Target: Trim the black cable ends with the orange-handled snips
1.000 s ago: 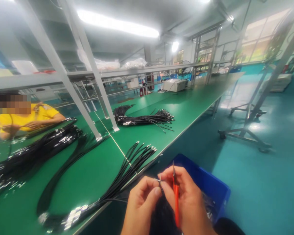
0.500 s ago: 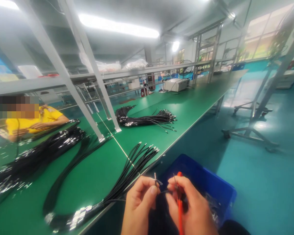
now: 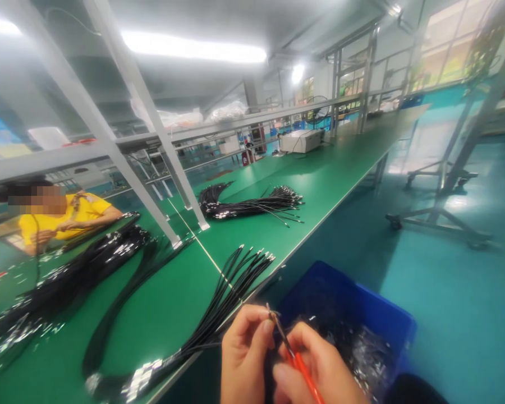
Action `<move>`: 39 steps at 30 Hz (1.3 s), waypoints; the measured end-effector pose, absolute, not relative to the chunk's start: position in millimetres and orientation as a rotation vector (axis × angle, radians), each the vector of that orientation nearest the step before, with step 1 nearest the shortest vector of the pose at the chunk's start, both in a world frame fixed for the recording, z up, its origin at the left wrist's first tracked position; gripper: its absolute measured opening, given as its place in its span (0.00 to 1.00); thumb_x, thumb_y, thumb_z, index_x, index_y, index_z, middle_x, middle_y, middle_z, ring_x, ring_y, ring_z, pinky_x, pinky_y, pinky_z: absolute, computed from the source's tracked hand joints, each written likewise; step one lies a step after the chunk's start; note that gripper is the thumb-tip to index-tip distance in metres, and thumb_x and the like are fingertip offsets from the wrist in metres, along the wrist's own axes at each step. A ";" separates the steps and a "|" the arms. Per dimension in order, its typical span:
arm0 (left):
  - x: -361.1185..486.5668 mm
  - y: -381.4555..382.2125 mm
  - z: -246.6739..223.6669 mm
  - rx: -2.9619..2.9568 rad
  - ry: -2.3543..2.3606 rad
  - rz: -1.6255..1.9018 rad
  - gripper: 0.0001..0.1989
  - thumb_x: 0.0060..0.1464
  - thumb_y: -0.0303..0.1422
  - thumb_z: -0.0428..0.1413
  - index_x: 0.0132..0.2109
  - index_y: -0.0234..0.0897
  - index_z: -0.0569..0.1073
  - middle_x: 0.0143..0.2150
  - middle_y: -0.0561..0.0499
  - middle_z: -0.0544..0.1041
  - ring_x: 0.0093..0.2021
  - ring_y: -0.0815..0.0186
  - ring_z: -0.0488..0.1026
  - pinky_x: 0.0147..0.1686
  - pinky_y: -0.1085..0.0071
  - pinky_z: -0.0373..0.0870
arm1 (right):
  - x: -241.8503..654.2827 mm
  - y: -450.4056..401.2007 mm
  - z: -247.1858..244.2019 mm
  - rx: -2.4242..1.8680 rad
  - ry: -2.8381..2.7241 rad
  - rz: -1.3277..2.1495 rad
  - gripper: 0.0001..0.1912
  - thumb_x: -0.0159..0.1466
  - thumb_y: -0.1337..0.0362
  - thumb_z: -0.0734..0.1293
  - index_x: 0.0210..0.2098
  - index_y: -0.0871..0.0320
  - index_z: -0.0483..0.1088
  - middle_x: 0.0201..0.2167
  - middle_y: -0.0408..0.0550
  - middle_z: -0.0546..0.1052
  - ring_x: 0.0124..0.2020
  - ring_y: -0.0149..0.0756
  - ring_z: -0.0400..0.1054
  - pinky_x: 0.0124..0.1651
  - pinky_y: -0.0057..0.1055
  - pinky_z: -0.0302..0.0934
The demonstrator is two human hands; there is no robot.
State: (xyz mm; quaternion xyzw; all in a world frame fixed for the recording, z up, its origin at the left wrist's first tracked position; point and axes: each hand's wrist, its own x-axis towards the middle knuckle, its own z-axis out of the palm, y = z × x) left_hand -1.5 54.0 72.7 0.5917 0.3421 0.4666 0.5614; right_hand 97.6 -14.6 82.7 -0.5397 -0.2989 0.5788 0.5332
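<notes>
My left hand (image 3: 247, 348) pinches the stripped end of a black cable (image 3: 273, 314) between thumb and fingertips. In my right hand (image 3: 315, 367) is a pair of red-handled cutters (image 3: 297, 359), its slim metal tip pointing up and left at the cable end by my left fingertips. Whether the jaws are closed on the wire is too blurred to tell. Just left of my hands, a bundle of black cables (image 3: 212, 314) lies curved across the green table (image 3: 151, 325), its metal-tipped ends fanned out near the table edge.
Below my right hand stands a blue bin (image 3: 387, 311) with scraps inside. Another cable bundle (image 3: 252, 206) lies further along the table. Shelf posts (image 3: 168, 129) rise from the table. A person in yellow (image 3: 88, 210) sits at the left beside a large cable pile (image 3: 79, 264).
My right hand has turned the cutters so that their tip now reaches the cable end at my left fingertips. The view has shifted slightly, showing more of the blue bin.
</notes>
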 end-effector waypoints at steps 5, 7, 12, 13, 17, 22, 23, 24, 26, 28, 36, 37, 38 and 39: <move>-1.4 53.0 70.3 1.478 0.806 1.078 0.03 0.52 0.33 0.59 0.32 0.39 0.76 0.28 0.55 0.75 0.27 0.70 0.70 0.30 0.78 0.68 | 97.1 -11.8 85.6 -1.303 -0.718 1.313 0.09 0.50 0.63 0.65 0.28 0.56 0.59 0.15 0.35 0.69 0.17 0.26 0.61 0.19 0.22 0.50; -1.0 52.5 68.8 1.512 0.831 1.079 0.04 0.52 0.32 0.59 0.32 0.38 0.77 0.28 0.55 0.75 0.27 0.70 0.71 0.29 0.78 0.68 | 97.6 -11.5 86.5 -1.324 -0.719 1.297 0.09 0.50 0.64 0.65 0.28 0.56 0.59 0.15 0.35 0.69 0.17 0.25 0.61 0.19 0.22 0.50; 1.5 50.6 66.9 1.550 0.890 1.094 0.04 0.52 0.32 0.58 0.31 0.38 0.77 0.25 0.55 0.74 0.25 0.69 0.70 0.26 0.78 0.67 | 99.4 -11.9 84.8 -1.375 -0.730 1.276 0.09 0.51 0.66 0.65 0.28 0.55 0.58 0.15 0.35 0.70 0.18 0.27 0.64 0.21 0.23 0.54; 2.2 50.4 67.1 1.558 0.892 1.091 0.04 0.52 0.32 0.58 0.30 0.38 0.76 0.25 0.55 0.74 0.25 0.69 0.70 0.26 0.78 0.67 | 99.8 -11.9 84.2 -1.392 -0.737 1.273 0.09 0.51 0.67 0.65 0.28 0.55 0.58 0.15 0.35 0.70 0.18 0.27 0.64 0.21 0.23 0.55; 4.3 50.8 69.6 1.574 0.904 1.101 0.05 0.51 0.32 0.58 0.30 0.38 0.76 0.24 0.55 0.74 0.25 0.68 0.70 0.26 0.77 0.66 | 101.1 -10.9 81.9 -1.461 -0.775 1.269 0.09 0.51 0.68 0.65 0.28 0.55 0.58 0.14 0.34 0.70 0.17 0.27 0.63 0.21 0.23 0.55; 4.7 52.8 70.8 1.623 0.884 1.095 0.05 0.52 0.32 0.57 0.30 0.38 0.76 0.24 0.55 0.74 0.24 0.69 0.69 0.24 0.78 0.65 | 104.5 -10.2 77.9 -1.377 -0.802 1.301 0.09 0.51 0.65 0.65 0.27 0.54 0.58 0.14 0.32 0.66 0.13 0.24 0.59 0.17 0.21 0.49; 4.6 53.0 70.1 1.617 0.890 1.105 0.05 0.52 0.33 0.57 0.30 0.38 0.75 0.24 0.55 0.74 0.24 0.69 0.69 0.24 0.78 0.65 | 105.9 -10.6 76.6 -1.357 -0.799 1.310 0.10 0.51 0.64 0.66 0.27 0.54 0.57 0.14 0.31 0.65 0.12 0.24 0.58 0.16 0.21 0.49; 4.7 53.1 69.1 1.612 0.900 1.106 0.05 0.52 0.33 0.57 0.30 0.37 0.75 0.24 0.55 0.73 0.23 0.69 0.69 0.23 0.78 0.65 | 107.5 -11.3 75.2 -1.354 -0.787 1.324 0.10 0.52 0.63 0.66 0.27 0.54 0.57 0.13 0.31 0.64 0.12 0.24 0.58 0.16 0.21 0.48; 5.4 52.7 66.7 1.610 0.931 1.103 0.06 0.52 0.34 0.57 0.31 0.37 0.75 0.23 0.55 0.73 0.22 0.70 0.68 0.22 0.78 0.65 | 111.2 -13.4 72.0 -1.365 -0.742 1.360 0.13 0.52 0.61 0.67 0.27 0.54 0.56 0.13 0.30 0.63 0.13 0.24 0.57 0.16 0.21 0.47; 7.6 51.4 64.9 1.617 0.967 1.118 0.06 0.52 0.34 0.57 0.30 0.37 0.75 0.22 0.55 0.72 0.21 0.70 0.68 0.22 0.78 0.66 | 114.6 -15.8 69.2 -1.326 -0.703 1.407 0.14 0.50 0.61 0.69 0.27 0.54 0.57 0.13 0.30 0.62 0.14 0.23 0.54 0.18 0.21 0.46; 17.3 42.4 64.9 1.658 1.000 1.278 0.06 0.52 0.34 0.56 0.29 0.38 0.74 0.23 0.55 0.71 0.23 0.68 0.68 0.25 0.75 0.66 | 116.6 -16.7 72.6 -1.323 -0.753 1.438 0.13 0.48 0.62 0.68 0.25 0.55 0.57 0.12 0.31 0.64 0.14 0.22 0.56 0.19 0.22 0.48; 17.4 41.9 64.8 1.676 0.997 1.283 0.06 0.52 0.33 0.56 0.29 0.38 0.74 0.23 0.55 0.71 0.24 0.68 0.68 0.26 0.75 0.66 | 116.9 -16.1 74.2 -1.329 -0.755 1.439 0.13 0.49 0.61 0.68 0.26 0.55 0.57 0.12 0.32 0.65 0.13 0.22 0.55 0.18 0.21 0.47; 17.5 41.7 64.6 1.691 0.995 1.289 0.06 0.52 0.33 0.56 0.28 0.38 0.74 0.23 0.55 0.71 0.24 0.68 0.68 0.26 0.75 0.66 | 117.6 -15.7 75.7 -1.337 -0.757 1.445 0.13 0.49 0.59 0.68 0.27 0.55 0.58 0.12 0.32 0.65 0.13 0.22 0.54 0.17 0.21 0.45; 17.6 41.5 64.3 1.704 0.993 1.295 0.06 0.52 0.32 0.55 0.28 0.38 0.73 0.24 0.55 0.72 0.24 0.68 0.68 0.26 0.75 0.67 | 118.6 -15.6 77.3 -1.345 -0.761 1.455 0.13 0.50 0.58 0.67 0.27 0.55 0.58 0.12 0.33 0.66 0.12 0.21 0.53 0.16 0.20 0.44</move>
